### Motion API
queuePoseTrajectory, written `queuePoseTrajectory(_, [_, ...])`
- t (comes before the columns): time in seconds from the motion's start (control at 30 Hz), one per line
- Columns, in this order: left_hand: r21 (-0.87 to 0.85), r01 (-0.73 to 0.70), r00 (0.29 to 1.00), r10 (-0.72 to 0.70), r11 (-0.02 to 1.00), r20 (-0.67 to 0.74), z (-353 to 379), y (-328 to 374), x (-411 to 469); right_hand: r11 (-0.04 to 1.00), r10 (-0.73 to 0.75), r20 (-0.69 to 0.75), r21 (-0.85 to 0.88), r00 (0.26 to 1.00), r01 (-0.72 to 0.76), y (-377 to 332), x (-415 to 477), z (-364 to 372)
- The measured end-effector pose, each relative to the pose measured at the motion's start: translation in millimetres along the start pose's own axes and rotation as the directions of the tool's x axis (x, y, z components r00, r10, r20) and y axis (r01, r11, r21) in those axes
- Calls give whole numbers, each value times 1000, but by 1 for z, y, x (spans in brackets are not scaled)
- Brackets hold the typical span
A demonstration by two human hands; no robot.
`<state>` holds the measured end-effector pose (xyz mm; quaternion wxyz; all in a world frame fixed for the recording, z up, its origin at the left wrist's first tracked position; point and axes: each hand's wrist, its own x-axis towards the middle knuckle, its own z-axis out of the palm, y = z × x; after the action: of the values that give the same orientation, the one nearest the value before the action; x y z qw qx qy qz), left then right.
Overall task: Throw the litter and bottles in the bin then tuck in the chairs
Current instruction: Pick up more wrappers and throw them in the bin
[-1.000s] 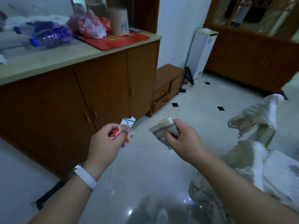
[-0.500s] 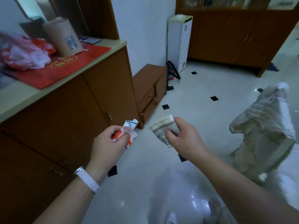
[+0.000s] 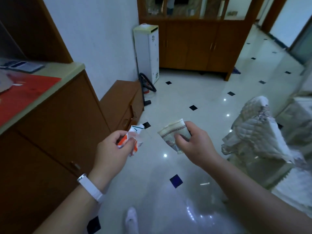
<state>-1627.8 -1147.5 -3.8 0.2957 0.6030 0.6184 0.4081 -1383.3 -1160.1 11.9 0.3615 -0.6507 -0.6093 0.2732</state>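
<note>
My left hand (image 3: pixel 112 149), with a white band on its wrist, grips a crumpled white and orange wrapper (image 3: pixel 135 139) at chest height above the floor. A hand's width to the right, my right hand (image 3: pixel 194 142) holds a folded beige and grey packet (image 3: pixel 170 134) between thumb and fingers. A chair draped in a quilted pale cover (image 3: pixel 253 132) stands to the right of my right hand. No bin or bottle shows in the head view.
A brown sideboard (image 3: pixel 55 119) with a red mat (image 3: pixel 25 93) runs along the left. Beyond it stand a low brown drawer unit (image 3: pixel 125 102), a black hose (image 3: pixel 148 83), a tall white appliance (image 3: pixel 148 51) and a dark wooden cabinet (image 3: pixel 199 44). My white sock (image 3: pixel 131 218) is on the glossy tiled floor (image 3: pixel 202 92).
The view has swung right and moved along the sideboard; the bottles and bags on its top have left the frame. Both hands still hold the same litter in the same pose.
</note>
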Motion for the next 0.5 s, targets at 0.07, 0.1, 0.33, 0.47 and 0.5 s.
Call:
queuePoseTrajectory(0.07, [-37,-16,1000,16,999,14,2,-10,38,999,23,-37,-21,999,-23,-3,28,9])
queuePoseTrajectory(0.1, [-57,-19,999,21,998,25,2,-16,59,999,33,-64,-32,997,-35,-6,43,14])
queuePoseTrajectory(0.33, [-177,-55,988,78,983,129,-3,-31,200,985,71,-182,-142,981,-98,-39,144,54])
queuePoseTrajectory(0.47, [-183,-83,963,127,980,240,7,-39,267,981,111,-253,-125,961,-146,-41,185,70])
queuePoseTrajectory(0.5, [-168,-92,957,134,981,257,12,-43,282,979,126,-262,-120,957,-162,-39,192,73])
